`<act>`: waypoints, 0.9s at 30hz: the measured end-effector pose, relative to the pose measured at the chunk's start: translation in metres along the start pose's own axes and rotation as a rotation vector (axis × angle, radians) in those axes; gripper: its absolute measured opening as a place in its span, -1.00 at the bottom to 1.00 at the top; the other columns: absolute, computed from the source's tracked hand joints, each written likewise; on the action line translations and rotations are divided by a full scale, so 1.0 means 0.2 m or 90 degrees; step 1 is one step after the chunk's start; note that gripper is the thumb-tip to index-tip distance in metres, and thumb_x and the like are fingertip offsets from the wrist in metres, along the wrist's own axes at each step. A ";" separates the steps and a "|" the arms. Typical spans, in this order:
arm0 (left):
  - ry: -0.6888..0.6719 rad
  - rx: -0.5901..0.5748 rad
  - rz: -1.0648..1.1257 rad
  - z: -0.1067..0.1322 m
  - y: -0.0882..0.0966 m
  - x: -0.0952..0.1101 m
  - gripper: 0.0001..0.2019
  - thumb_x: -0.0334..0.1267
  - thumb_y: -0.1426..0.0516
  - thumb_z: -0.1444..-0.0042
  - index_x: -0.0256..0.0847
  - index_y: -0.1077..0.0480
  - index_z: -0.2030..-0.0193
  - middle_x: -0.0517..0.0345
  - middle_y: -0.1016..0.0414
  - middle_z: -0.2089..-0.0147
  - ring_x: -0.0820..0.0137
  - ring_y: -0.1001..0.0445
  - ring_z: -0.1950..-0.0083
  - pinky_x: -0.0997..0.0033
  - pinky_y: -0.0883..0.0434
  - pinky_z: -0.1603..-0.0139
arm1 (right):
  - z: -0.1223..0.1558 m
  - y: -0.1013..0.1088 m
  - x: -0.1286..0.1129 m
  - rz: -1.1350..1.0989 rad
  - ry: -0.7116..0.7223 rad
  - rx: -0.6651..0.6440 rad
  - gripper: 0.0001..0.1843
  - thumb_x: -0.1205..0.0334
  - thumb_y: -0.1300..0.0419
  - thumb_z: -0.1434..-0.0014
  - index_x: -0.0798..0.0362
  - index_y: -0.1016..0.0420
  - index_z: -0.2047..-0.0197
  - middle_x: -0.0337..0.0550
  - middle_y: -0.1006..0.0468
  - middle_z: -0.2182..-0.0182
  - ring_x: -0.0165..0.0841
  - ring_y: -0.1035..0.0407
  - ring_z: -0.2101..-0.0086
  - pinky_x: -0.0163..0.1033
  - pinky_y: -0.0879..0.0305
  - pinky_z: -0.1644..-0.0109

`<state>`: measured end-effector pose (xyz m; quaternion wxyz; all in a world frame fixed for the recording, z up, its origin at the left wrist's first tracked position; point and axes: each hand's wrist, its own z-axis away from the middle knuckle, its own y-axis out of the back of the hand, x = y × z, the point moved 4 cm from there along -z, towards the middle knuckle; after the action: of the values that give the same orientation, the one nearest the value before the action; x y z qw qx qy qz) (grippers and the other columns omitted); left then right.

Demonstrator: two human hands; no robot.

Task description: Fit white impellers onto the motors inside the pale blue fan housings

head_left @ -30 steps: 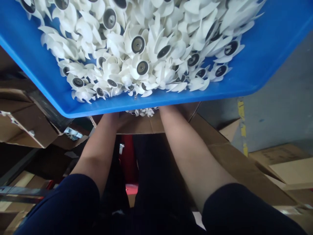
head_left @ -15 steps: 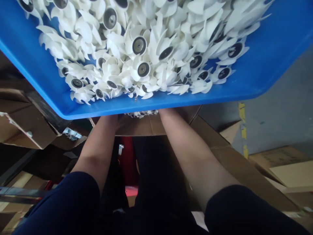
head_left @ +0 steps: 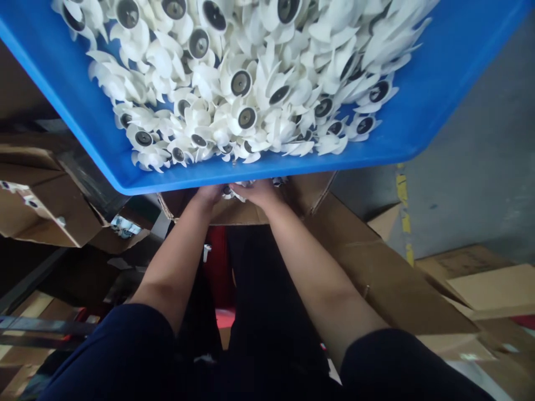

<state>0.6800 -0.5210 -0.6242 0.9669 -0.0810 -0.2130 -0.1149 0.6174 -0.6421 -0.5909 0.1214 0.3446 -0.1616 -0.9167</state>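
Under the near edge of the blue tray, my two hands are close together inside a cardboard box. My right hand has its thumb across a few white fan impellers, its other fingers tucked out of sight around them. My left hand is just left of the same impellers; the tray hides its fingers. Above, the tray holds a heap of white fan impellers with curved blades and dark round hubs.
Open cardboard boxes stand at the left and lower right. A large box flap slopes beside my right forearm. Yellow tape marks the grey floor. A metal bar runs at lower left.
Both hands have come back toward me from beneath the tray and closer together, now partly visible at the white impellers. The view has shifted slightly.
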 end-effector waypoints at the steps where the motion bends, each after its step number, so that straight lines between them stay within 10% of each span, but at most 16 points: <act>1: 0.001 -0.010 0.025 0.05 -0.02 0.00 -0.56 0.06 -0.31 -0.11 -0.20 -0.49 0.00 0.00 -0.61 0.06 0.21 -0.58 0.01 0.14 -0.51 -0.05 | 0.06 0.02 -0.02 0.002 0.003 0.019 -0.27 0.02 -0.43 -0.06 -0.02 -0.38 -0.26 0.03 -0.42 -0.21 0.01 -0.24 -0.27 0.11 -0.28 -0.33; 6: 0.004 -0.068 0.138 0.33 -0.06 0.03 -0.30 0.13 -0.44 0.28 -0.19 -0.48 0.00 0.03 -0.64 0.11 0.13 -0.61 0.00 0.19 -0.51 -0.04 | 0.32 0.11 -0.14 0.024 0.041 0.088 -0.10 0.11 -0.48 0.09 0.00 -0.29 -0.30 0.11 -0.23 -0.32 0.07 -0.04 -0.37 0.20 -0.17 -0.41; 17: -0.046 -0.146 0.247 0.89 -0.04 0.35 -0.16 0.10 -0.46 0.22 -0.09 -0.38 -0.24 -0.01 -0.58 -0.09 0.05 -0.56 -0.12 0.17 -0.51 -0.07 | 0.75 0.38 -0.68 0.081 0.238 0.137 -0.14 0.19 -0.43 0.03 -0.19 -0.23 -0.31 0.05 -0.04 -0.29 0.12 -0.13 -0.32 0.23 -0.31 -0.35; 21: -0.198 -0.142 0.249 0.93 0.02 0.71 -0.23 0.07 -0.45 0.14 0.02 -0.38 -0.24 0.09 -0.54 -0.16 0.04 -0.47 -0.26 0.12 -0.44 -0.24 | 0.64 0.48 -0.99 0.087 0.360 0.156 -0.21 0.07 -0.44 -0.03 -0.22 -0.25 -0.29 0.00 -0.04 -0.28 0.14 -0.11 -0.33 0.22 -0.30 -0.36; 27: -0.331 -0.081 0.036 0.59 0.15 1.12 -0.15 0.27 -0.39 0.17 0.12 -0.32 -0.29 0.22 -0.45 -0.26 0.04 -0.27 -0.41 -0.05 -0.32 -0.37 | 0.18 0.48 -1.23 0.120 0.371 0.121 -0.08 0.00 -0.35 -0.16 -0.27 0.03 -0.46 -0.21 0.00 -0.42 0.10 0.30 -0.46 0.28 -0.02 -0.47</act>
<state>0.8402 -0.5101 -0.4254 0.8753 -0.1747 -0.4444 -0.0766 0.7846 -0.6407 -0.3819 0.2145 0.5859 -0.2358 -0.7451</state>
